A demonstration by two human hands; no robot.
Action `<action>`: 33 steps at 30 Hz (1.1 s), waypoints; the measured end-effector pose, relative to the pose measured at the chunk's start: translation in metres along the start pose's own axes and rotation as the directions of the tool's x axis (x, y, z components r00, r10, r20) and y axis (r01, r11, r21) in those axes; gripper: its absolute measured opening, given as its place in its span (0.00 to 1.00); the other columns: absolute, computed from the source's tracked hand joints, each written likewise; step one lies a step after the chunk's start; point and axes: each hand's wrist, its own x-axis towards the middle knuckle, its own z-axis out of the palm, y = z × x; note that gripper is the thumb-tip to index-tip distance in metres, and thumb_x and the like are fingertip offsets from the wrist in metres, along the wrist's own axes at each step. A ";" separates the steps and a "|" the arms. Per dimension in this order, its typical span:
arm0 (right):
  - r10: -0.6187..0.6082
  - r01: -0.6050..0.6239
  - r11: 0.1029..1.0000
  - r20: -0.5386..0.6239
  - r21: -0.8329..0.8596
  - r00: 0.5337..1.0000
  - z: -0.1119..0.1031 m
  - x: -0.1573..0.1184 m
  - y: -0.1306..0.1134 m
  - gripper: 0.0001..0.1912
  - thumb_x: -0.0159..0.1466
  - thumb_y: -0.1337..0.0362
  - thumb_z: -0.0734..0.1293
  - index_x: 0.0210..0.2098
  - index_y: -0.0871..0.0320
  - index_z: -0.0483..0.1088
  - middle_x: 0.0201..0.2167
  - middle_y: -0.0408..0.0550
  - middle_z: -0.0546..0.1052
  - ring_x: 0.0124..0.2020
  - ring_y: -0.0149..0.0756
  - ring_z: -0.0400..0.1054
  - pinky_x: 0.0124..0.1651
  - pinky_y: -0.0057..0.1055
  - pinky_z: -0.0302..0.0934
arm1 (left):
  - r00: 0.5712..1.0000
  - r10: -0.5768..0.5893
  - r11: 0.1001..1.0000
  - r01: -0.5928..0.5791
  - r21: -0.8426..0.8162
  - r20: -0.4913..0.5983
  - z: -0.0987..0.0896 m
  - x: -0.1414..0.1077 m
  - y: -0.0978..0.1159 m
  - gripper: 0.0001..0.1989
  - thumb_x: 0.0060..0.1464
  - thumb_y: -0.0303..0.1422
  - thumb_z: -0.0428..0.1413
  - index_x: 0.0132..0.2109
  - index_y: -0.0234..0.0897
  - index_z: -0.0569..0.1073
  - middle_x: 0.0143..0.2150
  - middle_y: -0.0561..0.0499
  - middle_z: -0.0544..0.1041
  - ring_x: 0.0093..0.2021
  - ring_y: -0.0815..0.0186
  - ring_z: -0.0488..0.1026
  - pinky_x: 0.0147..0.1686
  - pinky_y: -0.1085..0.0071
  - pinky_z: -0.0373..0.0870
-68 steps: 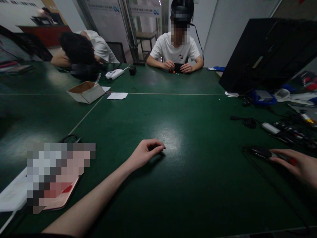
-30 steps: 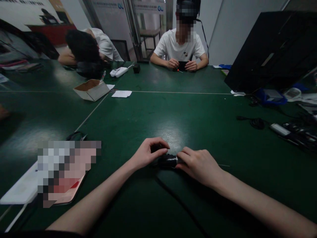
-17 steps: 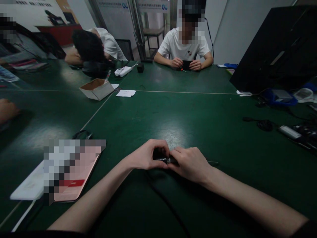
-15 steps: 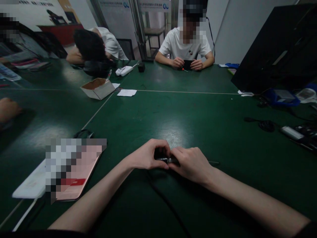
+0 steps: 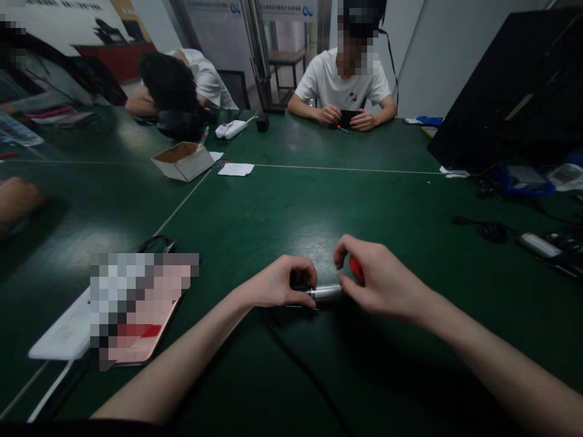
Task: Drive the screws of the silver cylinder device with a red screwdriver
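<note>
My left hand (image 5: 291,282) is closed around the black end of a silver cylinder (image 5: 327,294), lying crosswise above the near part of the green table (image 5: 273,212). And my right hand (image 5: 373,276), fingers curled, is at the cylinder's other end, a red-orange object (image 5: 356,267) tucked in its grip. A black cable (image 5: 300,364) trails toward me.

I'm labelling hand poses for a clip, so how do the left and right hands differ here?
The left hand closes its thumb and fingers at one end of the silver cylinder; the right hand leaves a gap between thumb and fingertips near the other end. A red object shows within the right hand, none in the left hand. Both are bare and curled.
</note>
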 end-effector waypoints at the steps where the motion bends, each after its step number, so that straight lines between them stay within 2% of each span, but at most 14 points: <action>1: 0.004 -0.002 0.998 -0.034 0.065 0.999 -0.012 0.000 -0.002 0.13 0.57 0.75 0.63 0.39 0.57 0.59 0.31 0.40 0.67 0.26 0.27 0.60 0.26 0.24 0.53 | 1.000 -0.003 1.000 0.004 0.013 -0.002 0.000 0.000 0.000 0.15 0.43 0.34 0.68 0.34 0.33 0.72 0.30 0.55 0.71 0.29 0.70 0.65 0.29 0.75 0.60; 4: -0.042 0.100 0.910 -0.152 0.402 0.987 -0.046 0.002 -0.012 0.20 0.53 0.79 0.61 0.41 0.54 0.56 0.38 0.42 0.64 0.32 0.28 0.62 0.30 0.23 0.60 | 1.000 -0.014 0.999 0.014 0.031 0.004 0.000 0.000 0.000 0.15 0.43 0.35 0.68 0.34 0.33 0.73 0.31 0.55 0.71 0.29 0.70 0.65 0.29 0.75 0.60; 6: -0.099 0.201 0.835 -0.219 0.512 0.971 -0.060 0.004 -0.022 0.24 0.53 0.81 0.60 0.45 0.53 0.56 0.43 0.43 0.64 0.37 0.29 0.65 0.35 0.24 0.65 | 1.000 -0.015 0.999 0.014 0.034 0.005 -0.001 0.000 -0.001 0.15 0.43 0.35 0.68 0.34 0.33 0.73 0.31 0.54 0.71 0.30 0.69 0.65 0.29 0.75 0.60; 8: -0.125 0.271 0.809 -0.298 0.522 0.946 -0.066 0.006 -0.032 0.23 0.56 0.80 0.62 0.47 0.54 0.57 0.45 0.43 0.65 0.42 0.30 0.67 0.41 0.26 0.67 | 1.000 -0.011 0.999 0.011 0.035 0.002 0.000 0.000 -0.003 0.15 0.43 0.36 0.68 0.35 0.33 0.73 0.31 0.54 0.72 0.30 0.69 0.66 0.30 0.75 0.61; 10: -0.125 0.306 0.830 -0.380 0.466 0.917 -0.065 0.008 -0.039 0.19 0.61 0.77 0.63 0.48 0.54 0.59 0.45 0.44 0.68 0.46 0.32 0.68 0.46 0.28 0.67 | 1.000 -0.010 0.999 0.010 0.032 0.004 0.000 0.000 -0.005 0.15 0.44 0.36 0.68 0.35 0.33 0.73 0.32 0.54 0.72 0.30 0.69 0.66 0.30 0.75 0.61; 13: -0.210 0.354 0.899 -0.456 0.259 0.865 -0.055 0.008 -0.041 0.15 0.65 0.69 0.66 0.48 0.54 0.59 0.43 0.44 0.71 0.43 0.34 0.71 0.42 0.29 0.68 | 1.000 -0.012 1.000 0.012 0.014 0.003 0.001 0.000 -0.005 0.15 0.44 0.36 0.67 0.36 0.33 0.74 0.32 0.53 0.73 0.31 0.68 0.68 0.31 0.74 0.64; 16: -0.354 0.369 0.929 -0.366 -0.031 0.860 -0.046 0.005 -0.036 0.17 0.64 0.59 0.68 0.47 0.54 0.58 0.38 0.42 0.72 0.34 0.32 0.71 0.31 0.25 0.65 | 1.000 -0.015 1.000 0.015 -0.020 -0.009 0.001 -0.003 -0.001 0.15 0.45 0.38 0.66 0.37 0.33 0.74 0.33 0.53 0.73 0.32 0.67 0.69 0.34 0.73 0.66; 18: -0.386 0.371 0.922 -0.274 -0.107 0.881 -0.044 0.004 -0.033 0.17 0.65 0.57 0.68 0.47 0.55 0.58 0.36 0.42 0.72 0.30 0.29 0.70 0.29 0.23 0.62 | 1.000 -0.010 0.999 0.009 -0.031 -0.022 0.002 -0.004 0.001 0.15 0.44 0.37 0.66 0.38 0.33 0.74 0.35 0.52 0.74 0.35 0.65 0.70 0.36 0.71 0.67; 20: -0.384 0.375 0.923 -0.228 -0.081 0.895 -0.043 0.004 -0.031 0.15 0.66 0.58 0.66 0.47 0.55 0.57 0.36 0.43 0.72 0.31 0.29 0.70 0.30 0.23 0.61 | 0.999 -0.001 0.998 -0.001 -0.059 -0.037 0.002 -0.004 0.001 0.14 0.45 0.35 0.66 0.37 0.33 0.74 0.35 0.51 0.74 0.36 0.64 0.71 0.37 0.70 0.68; 24: -0.366 0.371 0.928 -0.102 0.036 0.925 -0.042 0.008 -0.029 0.14 0.67 0.66 0.64 0.48 0.56 0.55 0.37 0.43 0.72 0.32 0.27 0.69 0.31 0.22 0.60 | 1.000 -0.004 0.995 0.005 -0.104 0.011 0.002 -0.002 -0.005 0.13 0.46 0.32 0.66 0.38 0.32 0.74 0.37 0.50 0.75 0.37 0.63 0.72 0.39 0.68 0.70; 28: -0.399 0.397 0.910 -0.003 0.117 0.917 -0.036 0.014 -0.028 0.12 0.67 0.68 0.63 0.47 0.58 0.55 0.35 0.42 0.71 0.30 0.25 0.66 0.30 0.21 0.58 | 0.999 0.038 0.993 -0.037 -0.112 0.011 0.002 -0.001 -0.005 0.12 0.46 0.30 0.65 0.37 0.33 0.73 0.37 0.50 0.76 0.38 0.63 0.73 0.39 0.69 0.70; 33: -0.421 0.412 0.898 0.030 0.154 0.907 -0.029 0.018 -0.026 0.12 0.67 0.68 0.63 0.46 0.58 0.55 0.36 0.42 0.70 0.30 0.24 0.65 0.32 0.21 0.57 | 0.995 0.098 0.985 -0.095 -0.144 0.014 0.001 -0.001 0.003 0.07 0.47 0.28 0.63 0.33 0.32 0.71 0.33 0.52 0.74 0.35 0.66 0.70 0.36 0.72 0.68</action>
